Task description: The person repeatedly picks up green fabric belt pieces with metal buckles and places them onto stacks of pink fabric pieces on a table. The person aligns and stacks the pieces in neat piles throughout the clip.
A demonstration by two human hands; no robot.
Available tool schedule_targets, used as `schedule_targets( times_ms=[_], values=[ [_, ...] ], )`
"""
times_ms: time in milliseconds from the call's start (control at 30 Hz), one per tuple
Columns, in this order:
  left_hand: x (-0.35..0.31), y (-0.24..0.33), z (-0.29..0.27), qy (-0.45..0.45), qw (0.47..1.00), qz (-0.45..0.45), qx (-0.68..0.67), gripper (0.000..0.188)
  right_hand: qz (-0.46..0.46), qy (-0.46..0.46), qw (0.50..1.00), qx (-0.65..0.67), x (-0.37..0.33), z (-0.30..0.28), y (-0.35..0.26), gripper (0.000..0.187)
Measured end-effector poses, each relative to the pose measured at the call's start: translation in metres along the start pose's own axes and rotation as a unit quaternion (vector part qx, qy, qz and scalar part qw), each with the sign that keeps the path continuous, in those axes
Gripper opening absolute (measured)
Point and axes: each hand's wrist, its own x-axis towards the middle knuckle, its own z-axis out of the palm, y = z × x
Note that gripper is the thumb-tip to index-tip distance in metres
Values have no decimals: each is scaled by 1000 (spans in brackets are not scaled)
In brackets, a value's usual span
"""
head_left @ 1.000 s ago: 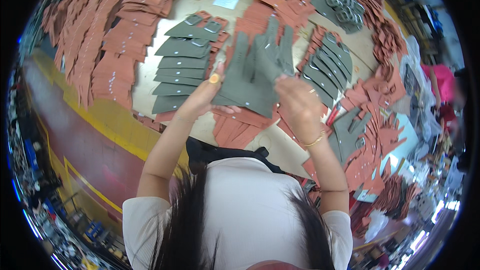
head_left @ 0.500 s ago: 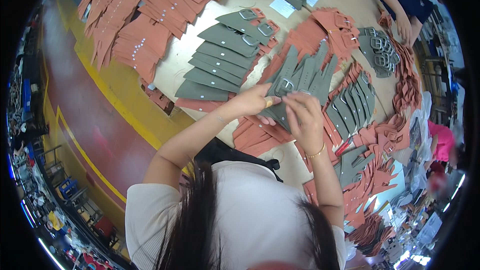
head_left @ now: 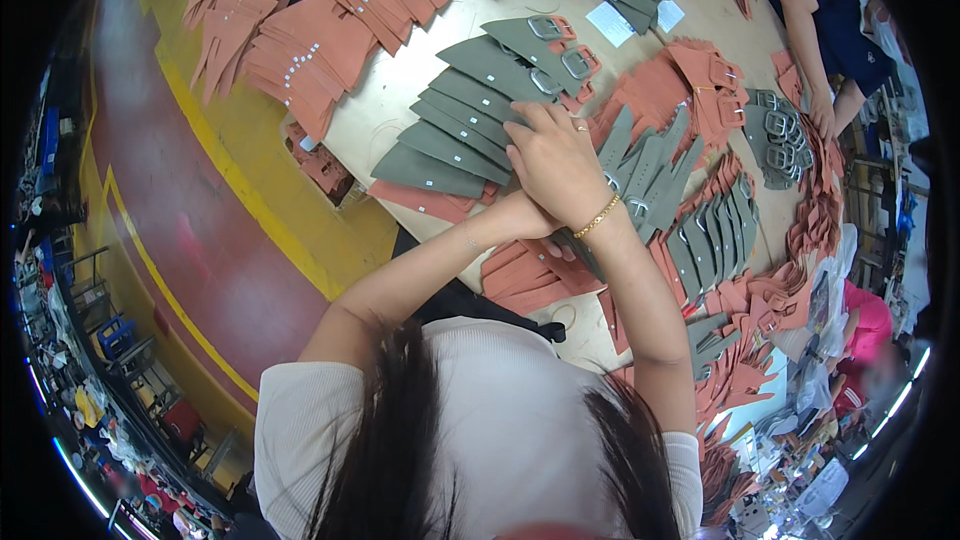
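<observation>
My right hand (head_left: 563, 162) crosses over my left wrist, its fingers stretched out and apart at the right edge of a fanned stack of green leather-like panels (head_left: 450, 127). Small white stickers dot these panels. Under my right wrist, my left hand (head_left: 535, 220) is mostly covered; its curled fingertips show below, closed around green buckle straps (head_left: 587, 258) that are largely hidden. More green straps with punched holes (head_left: 655, 165) and metal buckles lie just right of my hands, on top of orange-brown pieces.
Orange-brown panels (head_left: 290, 65) spread over the table's far left. Other buckled green pieces (head_left: 705, 240) lie fanned at right, and a green buckle bundle (head_left: 775, 140) sits beyond. White paper tags (head_left: 610, 24) rest at the back. A co-worker's hand (head_left: 822, 115) touches orange-brown pieces at far right.
My right hand has left the buckle by my left hand and swung left and away, over my left wrist to the green stack. The view has shifted slightly.
</observation>
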Motion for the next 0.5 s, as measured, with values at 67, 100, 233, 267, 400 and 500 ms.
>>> schedule_targets(
  times_ms=[67, 100, 233, 267, 400, 500],
  values=[
    [6, -7, -3, 15, 992, 50, 119, 28, -11, -6, 1000, -11, 2, 1, -4, 21],
    [9, -12, -4, 20, 986, 60, 154, 29, -10, -13, 1000, -9, 2, 2, -6, 19],
    [18, -28, -6, 53, 960, 124, 244, 31, -12, -49, 999, 3, 6, 3, -11, 16],
    [20, -31, -6, 65, 954, 147, 254, 32, -11, -64, 998, 6, 7, 3, -12, 16],
    [22, -38, -6, 113, 919, 237, 294, 35, -17, -102, 995, 6, 13, 6, -19, 15],
    [21, -43, -7, 144, 891, 281, 327, 37, -18, -118, 993, 5, 16, 10, -25, 15]
  ],
)
